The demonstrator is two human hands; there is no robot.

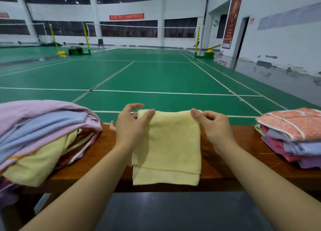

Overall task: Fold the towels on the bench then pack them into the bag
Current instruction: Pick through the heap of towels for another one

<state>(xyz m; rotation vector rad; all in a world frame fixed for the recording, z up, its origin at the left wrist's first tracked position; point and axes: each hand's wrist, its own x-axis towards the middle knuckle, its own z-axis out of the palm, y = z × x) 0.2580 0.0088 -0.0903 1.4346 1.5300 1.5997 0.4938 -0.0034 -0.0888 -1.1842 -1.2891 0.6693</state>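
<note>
A pale yellow towel [166, 145], folded double, lies across the middle of the wooden bench [107, 151]. The left hand [132, 124] and right hand [211, 124] each pinch one of its far corners. On the bench, a loose towel heap [43, 135] lies left of it and a folded towel stack [293, 137] right.

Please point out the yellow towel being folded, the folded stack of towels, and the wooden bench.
yellow towel [166, 144], head view, middle of its upper layer.
folded stack of towels [293, 126], head view, orange top towel.
wooden bench [224, 164], head view, bare top surface.
</note>
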